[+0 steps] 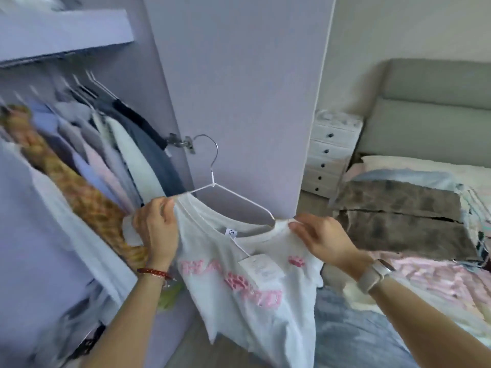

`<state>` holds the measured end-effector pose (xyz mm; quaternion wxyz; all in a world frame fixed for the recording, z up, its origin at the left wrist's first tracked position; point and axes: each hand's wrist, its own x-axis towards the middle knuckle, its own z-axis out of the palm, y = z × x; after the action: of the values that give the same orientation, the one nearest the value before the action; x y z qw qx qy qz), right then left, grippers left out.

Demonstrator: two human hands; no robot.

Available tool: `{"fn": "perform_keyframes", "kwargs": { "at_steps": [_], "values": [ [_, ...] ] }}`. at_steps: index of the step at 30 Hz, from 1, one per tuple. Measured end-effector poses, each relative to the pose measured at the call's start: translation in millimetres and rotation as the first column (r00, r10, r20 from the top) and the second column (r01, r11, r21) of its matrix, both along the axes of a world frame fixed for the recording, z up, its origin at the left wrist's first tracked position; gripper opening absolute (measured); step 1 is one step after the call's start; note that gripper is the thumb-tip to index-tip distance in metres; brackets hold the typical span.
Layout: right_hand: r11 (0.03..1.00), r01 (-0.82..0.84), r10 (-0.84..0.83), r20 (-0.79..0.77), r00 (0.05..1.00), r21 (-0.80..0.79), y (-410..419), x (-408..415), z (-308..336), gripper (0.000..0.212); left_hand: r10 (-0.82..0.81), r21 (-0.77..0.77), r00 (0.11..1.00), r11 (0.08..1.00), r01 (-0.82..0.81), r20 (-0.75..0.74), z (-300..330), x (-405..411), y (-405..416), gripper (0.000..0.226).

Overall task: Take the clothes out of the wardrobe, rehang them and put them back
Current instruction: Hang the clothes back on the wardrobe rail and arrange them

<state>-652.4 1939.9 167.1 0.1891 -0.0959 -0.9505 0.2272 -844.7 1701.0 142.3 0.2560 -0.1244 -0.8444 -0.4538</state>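
White T-shirt [247, 296] on wire hanger [236, 197], before open wardrobe [233, 75]. Left hand [156, 229] fingers clamped on left shoulder; right hand [321, 237] fingers pinching right shoulder.

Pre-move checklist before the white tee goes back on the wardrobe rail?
1. Left hand pinching shoulder of the white T-shirt with pink lettering: ok.
2. Right hand pinching the other shoulder: ok.
3. White wire hanger seated in both shoulders: cannot tell, its arm shows bare above the collar.
4. Metal hook free and upright: ok.
5. Paper price tag clear of hanger: ok.
6. Gap among the hanging clothes in the wardrobe: cannot tell, blurred.
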Motion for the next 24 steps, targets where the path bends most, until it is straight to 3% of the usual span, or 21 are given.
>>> {"fn": "perform_keyframes", "kwargs": {
  "at_steps": [5,12,15,20,24],
  "values": [
    [0.953,-0.287,0.288,0.004,0.957,-0.100,-67,-81,9,0.019,0.322,-0.053,0.946,0.944,-0.324,-0.044,-1,-22,-85,0.019],
    [0.825,-0.513,0.521,-0.034,0.853,-0.239,-117,-161,32,0.027,0.495,-0.035,0.869,0.868,-0.495,-0.007,-4,-11,-174,0.016],
    [0.751,-0.609,0.625,-0.025,0.780,-0.255,-137,-188,42,0.038,0.586,0.020,0.807,0.808,-0.589,0.072,-4,-1,-197,0.022],
    [0.580,-0.757,0.790,-0.018,0.613,-0.301,-167,-217,49,0.041,0.726,0.026,0.688,0.687,-0.726,0.015,14,11,-222,0.035],
    [0.553,-0.796,0.798,-0.120,0.591,-0.246,-188,-232,48,0.034,0.769,-0.193,0.637,0.635,-0.748,0.063,39,-3,-235,0.025]
  ]
}}
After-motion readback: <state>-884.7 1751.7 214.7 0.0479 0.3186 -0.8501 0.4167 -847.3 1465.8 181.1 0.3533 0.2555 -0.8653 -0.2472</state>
